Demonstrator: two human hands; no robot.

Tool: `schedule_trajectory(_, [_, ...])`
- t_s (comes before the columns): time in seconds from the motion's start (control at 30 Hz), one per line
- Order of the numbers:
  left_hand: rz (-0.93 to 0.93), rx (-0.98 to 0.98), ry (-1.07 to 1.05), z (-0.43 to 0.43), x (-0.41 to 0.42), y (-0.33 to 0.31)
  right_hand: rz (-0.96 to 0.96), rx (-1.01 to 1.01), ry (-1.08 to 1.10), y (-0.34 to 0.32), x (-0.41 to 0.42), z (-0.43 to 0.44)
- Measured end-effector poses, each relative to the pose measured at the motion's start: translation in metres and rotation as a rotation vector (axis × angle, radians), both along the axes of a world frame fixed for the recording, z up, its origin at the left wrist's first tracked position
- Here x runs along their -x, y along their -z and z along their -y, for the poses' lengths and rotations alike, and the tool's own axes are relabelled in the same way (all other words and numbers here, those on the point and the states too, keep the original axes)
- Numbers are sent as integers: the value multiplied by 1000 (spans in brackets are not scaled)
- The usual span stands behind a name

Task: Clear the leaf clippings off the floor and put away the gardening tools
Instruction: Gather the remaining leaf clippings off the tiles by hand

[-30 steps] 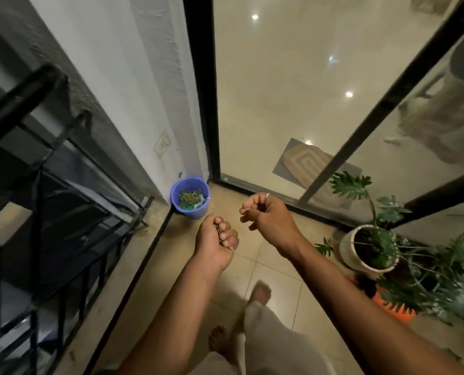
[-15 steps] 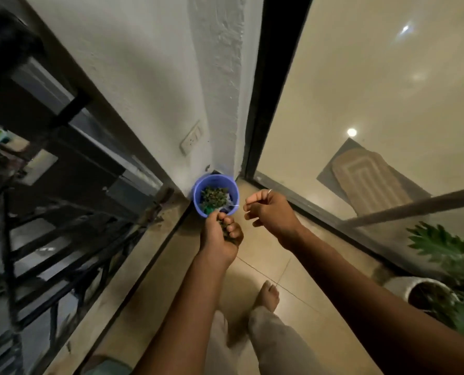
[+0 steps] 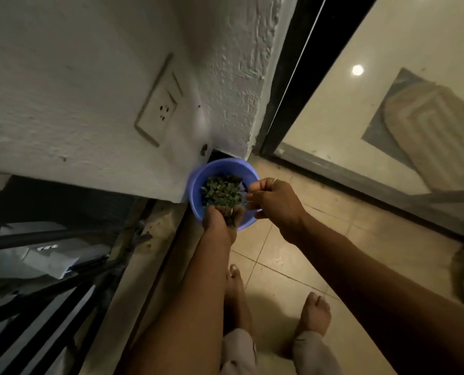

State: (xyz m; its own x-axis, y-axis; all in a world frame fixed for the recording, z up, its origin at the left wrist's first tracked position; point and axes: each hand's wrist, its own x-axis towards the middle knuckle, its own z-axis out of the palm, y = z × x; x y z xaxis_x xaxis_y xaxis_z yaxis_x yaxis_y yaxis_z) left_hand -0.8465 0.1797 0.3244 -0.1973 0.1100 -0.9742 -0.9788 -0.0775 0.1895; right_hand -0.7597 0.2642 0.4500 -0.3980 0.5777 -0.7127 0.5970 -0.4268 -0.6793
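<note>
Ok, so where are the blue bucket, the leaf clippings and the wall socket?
blue bucket (image 3: 196,186): head view, on its left inner wall.
leaf clippings (image 3: 220,192): head view, middle of the pile inside the bucket.
wall socket (image 3: 163,110): head view, at its pin holes.

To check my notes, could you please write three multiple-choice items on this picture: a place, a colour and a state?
1. Where does the bucket stand? A on the mat; B in the corner by the wall; C on the railing.
2. What colour is it? A red; B white; C blue.
3. What state is it in? A holding leaf clippings; B empty; C tipped over.
Answers: B, it sits at the wall's foot; C, its rim is blue; A, green bits lie inside.
</note>
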Motion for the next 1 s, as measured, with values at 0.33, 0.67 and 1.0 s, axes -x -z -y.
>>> schedule_trajectory(0.33, [58,-86,204,15,17,-2,48,36,5,-16,-15,-13])
schedule_trajectory(0.67, [-143,-77,574,-3,-38,-205,-52,-16,93,-155,-65,-27])
schedule_trajectory(1.0, [-301,-194,768,-30,-170,-416,-164,-65,342,-315,-224,-25])
